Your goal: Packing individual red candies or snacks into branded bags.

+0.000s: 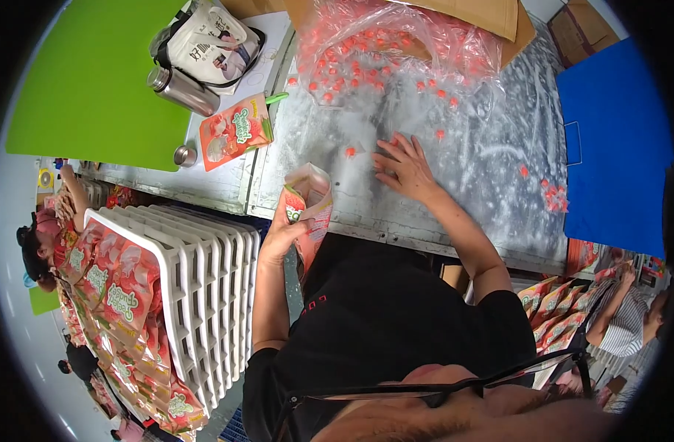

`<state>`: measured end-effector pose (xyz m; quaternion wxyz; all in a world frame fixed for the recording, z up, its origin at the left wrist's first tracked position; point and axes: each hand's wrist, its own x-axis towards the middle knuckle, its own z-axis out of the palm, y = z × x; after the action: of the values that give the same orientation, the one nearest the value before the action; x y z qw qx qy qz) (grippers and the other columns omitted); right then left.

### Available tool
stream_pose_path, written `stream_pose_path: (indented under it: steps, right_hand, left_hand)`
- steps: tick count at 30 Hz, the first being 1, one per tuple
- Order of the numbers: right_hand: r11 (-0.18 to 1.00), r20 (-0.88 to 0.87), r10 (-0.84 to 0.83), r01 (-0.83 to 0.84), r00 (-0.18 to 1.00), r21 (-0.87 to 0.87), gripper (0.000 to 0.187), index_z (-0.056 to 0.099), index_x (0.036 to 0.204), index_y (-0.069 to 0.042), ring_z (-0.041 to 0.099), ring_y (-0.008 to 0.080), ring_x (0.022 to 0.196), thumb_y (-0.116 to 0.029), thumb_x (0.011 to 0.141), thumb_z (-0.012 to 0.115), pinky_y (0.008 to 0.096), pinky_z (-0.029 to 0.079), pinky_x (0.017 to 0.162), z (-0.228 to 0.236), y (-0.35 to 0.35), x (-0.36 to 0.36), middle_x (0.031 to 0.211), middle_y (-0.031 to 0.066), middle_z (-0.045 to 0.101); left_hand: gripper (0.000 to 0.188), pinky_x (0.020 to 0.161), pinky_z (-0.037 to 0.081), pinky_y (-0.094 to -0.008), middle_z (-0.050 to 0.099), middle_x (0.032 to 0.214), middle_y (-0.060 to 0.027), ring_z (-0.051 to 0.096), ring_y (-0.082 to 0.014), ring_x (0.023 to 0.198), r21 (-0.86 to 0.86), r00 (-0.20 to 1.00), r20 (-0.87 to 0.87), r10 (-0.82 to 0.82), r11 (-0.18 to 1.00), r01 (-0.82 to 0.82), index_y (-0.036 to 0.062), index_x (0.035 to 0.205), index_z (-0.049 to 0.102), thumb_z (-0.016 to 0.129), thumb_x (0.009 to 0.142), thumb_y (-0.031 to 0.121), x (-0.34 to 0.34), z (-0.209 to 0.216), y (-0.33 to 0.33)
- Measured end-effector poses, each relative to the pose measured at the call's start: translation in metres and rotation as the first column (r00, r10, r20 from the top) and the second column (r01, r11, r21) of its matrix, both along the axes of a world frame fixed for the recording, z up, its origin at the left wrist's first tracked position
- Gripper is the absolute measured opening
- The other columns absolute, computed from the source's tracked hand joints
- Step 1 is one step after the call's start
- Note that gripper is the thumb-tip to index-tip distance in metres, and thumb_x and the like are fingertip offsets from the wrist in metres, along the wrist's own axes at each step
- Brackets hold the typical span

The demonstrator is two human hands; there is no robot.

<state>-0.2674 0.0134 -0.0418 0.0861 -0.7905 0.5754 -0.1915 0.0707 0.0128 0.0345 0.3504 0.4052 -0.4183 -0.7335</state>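
Just off the table's near edge, my left hand (pixel 279 237) is wrapped round a pink and red pouch (pixel 320 215). The pouch stands mouth up, its top gaping. Over the metal tabletop (pixel 469 184), my right hand (pixel 409 169) has its fingers apart, palm down. A small red wrapped piece shows by its fingertips; whether they touch it I cannot tell. Another red piece (pixel 350 152) lies between the two hands, and one more (pixel 440 134) sits to the right of my right hand. Under my right palm the surface is hidden.
At the back, a box (pixel 525 26) with clear plastic lining spills many red pieces. Left stand a flask (pixel 182 90), a bag (pixel 211 48), a steel cup (pixel 184 155) and a flat pouch (pixel 236 131). White stacked crates (pixel 204 295) hold filled pouches. A blue panel (pixel 617 147) borders the right.
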Motion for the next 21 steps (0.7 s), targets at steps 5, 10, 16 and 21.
stream_pose_path:
  steps: [5, 10, 16, 21]
  right_hand:
    - [0.975, 0.669, -0.18, 0.041, 0.722, 0.217, 0.053, 0.056, 0.141, -0.019, 0.03, 0.0378, 0.145, -0.031, 0.09, 0.064, 0.0565, 0.021, 0.119, 0.013, -0.002, -0.032, 0.152, 0.0096, 0.045]
    - [0.985, 0.688, -0.171, 0.13, 0.705, 0.111, 0.059, 0.052, 0.144, -0.021, 0.027, 0.039, 0.147, -0.037, 0.089, 0.066, 0.0549, 0.019, 0.12, -0.002, 0.003, -0.044, 0.154, 0.0123, 0.042]
    - [0.999, 0.012, 0.013, -0.012, 1.0, -0.042, 0.056, 0.063, 0.133, -0.021, 0.032, 0.036, 0.144, -0.033, 0.08, 0.077, 0.0477, 0.03, 0.117, 0.018, 0.005, 0.009, 0.152, 0.0086, 0.043]
    - [0.996, 0.03, 0.059, -0.057, 0.998, -0.064, 0.033, 0.068, 0.108, -0.012, 0.06, 0.0295, 0.104, -0.03, 0.082, 0.077, 0.0395, 0.052, 0.081, -0.005, 0.015, 0.004, 0.109, 0.0058, 0.063]
  left_hand:
    - [0.09, 0.113, 0.03, -0.0317, 0.047, 0.143, -0.005, 0.043, -0.0166, 0.134, -0.019, 1.0, -0.002, -0.009, 1.0, 0.009, 0.0056, 0.153, 0.032, 0.061, 0.069, -0.008, 0.001, 0.0, -0.003]
    - [0.088, 0.112, 0.03, -0.031, 0.047, 0.143, -0.0051, 0.042, -0.0162, 0.134, -0.002, 0.999, -0.016, -0.027, 1.0, 0.027, 0.0047, 0.152, 0.033, 0.06, 0.069, -0.009, -0.002, 0.001, -0.007]
    - [0.091, 0.107, 0.038, -0.0304, 0.049, 0.14, -0.0083, 0.046, -0.0182, 0.13, -0.103, 0.985, 0.143, -0.095, 0.989, 0.11, 0.0068, 0.152, 0.031, 0.063, 0.069, -0.009, -0.007, 0.009, -0.007]
    - [0.094, 0.107, 0.039, -0.0326, 0.051, 0.139, -0.0104, 0.052, -0.0214, 0.126, -0.279, 0.964, 0.248, -0.092, 0.947, 0.162, 0.0052, 0.151, 0.033, 0.063, 0.064, -0.01, -0.027, 0.024, -0.009]
